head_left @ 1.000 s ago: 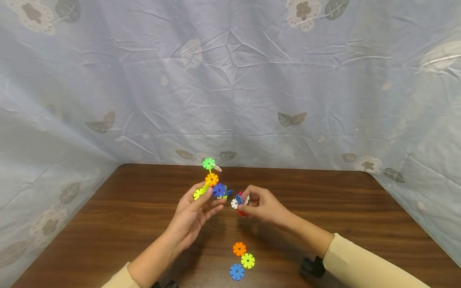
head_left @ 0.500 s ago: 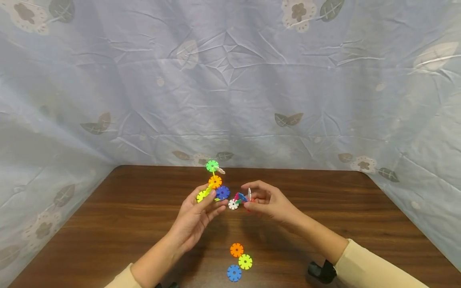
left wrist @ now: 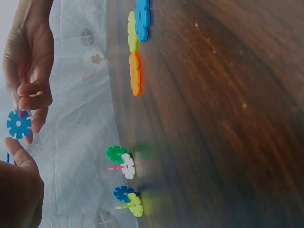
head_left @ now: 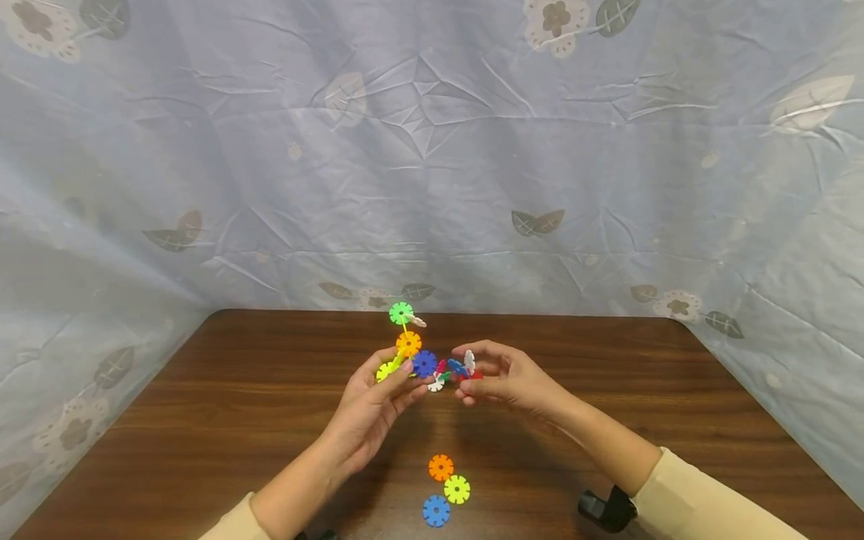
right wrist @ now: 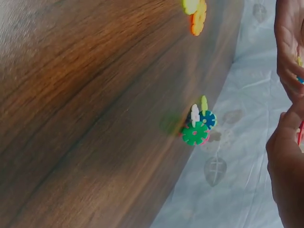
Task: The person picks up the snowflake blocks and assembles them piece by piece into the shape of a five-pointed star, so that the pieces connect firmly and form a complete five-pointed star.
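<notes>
In the head view my left hand (head_left: 371, 409) pinches a joined chain of notched plastic discs, with a green disc (head_left: 401, 313) on top, an orange disc (head_left: 408, 344) below it and a dark blue disc (head_left: 424, 364) beside the fingertips. Facing it, my right hand (head_left: 509, 382) grips a second cluster, made of red, light blue, white, pink and green discs; its white disc (head_left: 469, 361) stands near the fingers. The two clusters nearly meet between the hands. Low at the table, the left wrist view shows a green disc (left wrist: 116, 154) and a yellow disc (left wrist: 136, 204) of their lower parts.
Loose on the brown wooden table (head_left: 270, 435) lie an orange disc (head_left: 441, 468), a yellow disc (head_left: 457, 489) and a blue disc (head_left: 436, 511), nearer the body. A patterned grey-blue cloth (head_left: 418, 187) hangs behind and at both sides. A black object (head_left: 607, 508) sits by the right sleeve.
The right hand has drawn slightly right and turned its cluster, so its white disc now stands upright and more pieces show. The left hand keeps its hold, shifting slightly right. Loose discs stay put.
</notes>
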### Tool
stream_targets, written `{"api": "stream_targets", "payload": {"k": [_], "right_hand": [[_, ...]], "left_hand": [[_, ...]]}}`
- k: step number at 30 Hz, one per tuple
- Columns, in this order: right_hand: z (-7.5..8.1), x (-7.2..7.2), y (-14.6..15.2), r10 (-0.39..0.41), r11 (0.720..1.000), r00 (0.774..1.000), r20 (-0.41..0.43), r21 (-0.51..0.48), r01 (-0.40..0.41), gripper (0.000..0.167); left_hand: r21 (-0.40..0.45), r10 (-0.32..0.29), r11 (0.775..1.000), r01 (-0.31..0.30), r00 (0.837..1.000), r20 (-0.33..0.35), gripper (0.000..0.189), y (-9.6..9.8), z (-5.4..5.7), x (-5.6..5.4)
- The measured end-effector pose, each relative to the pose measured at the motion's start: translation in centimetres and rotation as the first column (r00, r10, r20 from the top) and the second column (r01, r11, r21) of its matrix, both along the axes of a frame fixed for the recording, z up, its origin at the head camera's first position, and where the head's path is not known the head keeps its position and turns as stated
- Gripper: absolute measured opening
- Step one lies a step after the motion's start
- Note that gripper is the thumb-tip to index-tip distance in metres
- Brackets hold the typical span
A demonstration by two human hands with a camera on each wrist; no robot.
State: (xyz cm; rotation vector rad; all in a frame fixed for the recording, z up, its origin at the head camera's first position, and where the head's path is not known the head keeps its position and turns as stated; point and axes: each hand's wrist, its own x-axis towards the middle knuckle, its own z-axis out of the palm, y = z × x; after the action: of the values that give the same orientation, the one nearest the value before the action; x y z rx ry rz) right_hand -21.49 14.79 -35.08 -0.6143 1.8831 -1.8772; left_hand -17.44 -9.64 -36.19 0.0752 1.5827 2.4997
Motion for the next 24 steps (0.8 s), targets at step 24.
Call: {"api": "stream_targets", "payload": {"k": [24], "right_hand": [[0.39,0.47,0.01,0.048,0.998,0.986,0.157,-0.044,-0.041,0.053]], "left_hand": [[0.017,-0.026,1.0,0.026,1.0,-0.016,0.037,0.7,-0.2,0.01]]}}
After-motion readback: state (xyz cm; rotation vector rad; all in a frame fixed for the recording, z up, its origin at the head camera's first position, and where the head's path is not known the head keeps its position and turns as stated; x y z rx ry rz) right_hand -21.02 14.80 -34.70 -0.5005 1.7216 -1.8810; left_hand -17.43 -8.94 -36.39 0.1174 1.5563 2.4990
